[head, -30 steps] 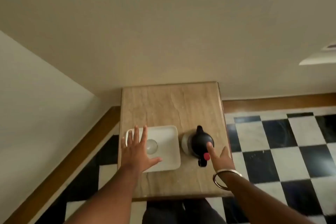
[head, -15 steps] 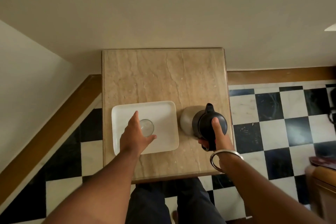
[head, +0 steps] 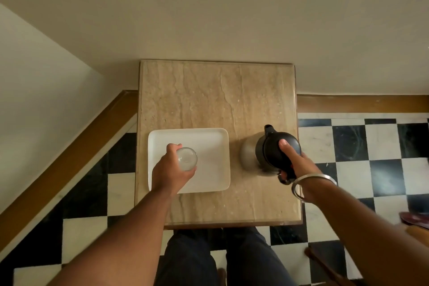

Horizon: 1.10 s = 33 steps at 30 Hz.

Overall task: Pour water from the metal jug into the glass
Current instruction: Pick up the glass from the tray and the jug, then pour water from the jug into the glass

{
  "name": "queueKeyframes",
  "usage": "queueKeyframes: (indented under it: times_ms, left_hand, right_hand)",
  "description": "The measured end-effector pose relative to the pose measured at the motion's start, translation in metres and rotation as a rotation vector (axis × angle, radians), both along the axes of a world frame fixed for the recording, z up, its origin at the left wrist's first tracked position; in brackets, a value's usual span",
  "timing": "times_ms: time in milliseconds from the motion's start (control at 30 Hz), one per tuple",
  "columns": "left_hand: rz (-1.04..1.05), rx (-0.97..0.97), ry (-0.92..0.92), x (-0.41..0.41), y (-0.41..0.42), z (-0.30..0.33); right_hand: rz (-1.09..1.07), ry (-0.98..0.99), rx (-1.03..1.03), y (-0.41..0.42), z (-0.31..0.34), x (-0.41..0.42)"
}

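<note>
Checkered black-and-white floor surrounds a small stone worktop [head: 209, 97] set against a plain wall. On its near left lies a white tray [head: 209, 146], and the left hand [head: 170, 170] is wrapped around the glass [head: 186, 158] standing on it. To the right, the right hand [head: 293, 161] grips the handle of the metal jug [head: 267, 153], thumb pressed on its black lid, spout pointing to the far side. To pour well, I judge the jug should be lifted and turned so the spout comes over the glass rim, tipping slowly while the left hand steadies the glass. Half a second ago the left hand was only closing on the glass; now it holds it.
</note>
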<state>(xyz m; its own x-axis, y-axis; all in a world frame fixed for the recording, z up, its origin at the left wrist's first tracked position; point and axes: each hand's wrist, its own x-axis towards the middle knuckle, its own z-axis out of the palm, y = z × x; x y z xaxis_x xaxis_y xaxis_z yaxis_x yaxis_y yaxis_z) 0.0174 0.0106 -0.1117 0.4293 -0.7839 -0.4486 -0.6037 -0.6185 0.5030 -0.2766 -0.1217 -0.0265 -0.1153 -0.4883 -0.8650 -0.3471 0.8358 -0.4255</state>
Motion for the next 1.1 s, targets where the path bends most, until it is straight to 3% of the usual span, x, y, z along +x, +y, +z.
queueKeyframes:
  times_ms: [167,367,500,767,1100]
  left_hand:
    - [0.033,-0.040,-0.031,-0.005,0.000,0.010]
    - [0.041,-0.109,-0.029,-0.026,-0.001,0.014]
    - [0.053,-0.194,0.008,-0.044,-0.001,0.041]
    - [0.020,-0.411,0.248,-0.037,-0.032,0.157]
    - [-0.178,-0.765,0.280,-0.009,-0.103,0.331]
  right_hand:
    - [0.328,0.067,-0.097,-0.023,0.011,0.000]
    - [0.585,0.112,-0.193,-0.036,0.023,0.003]
    - [0.701,0.084,-0.232,-0.037,0.064,0.002]
    - [0.897,0.130,-0.454,-0.046,0.211,0.027]
    - [1.030,0.352,-0.891,-0.082,0.435,0.070]
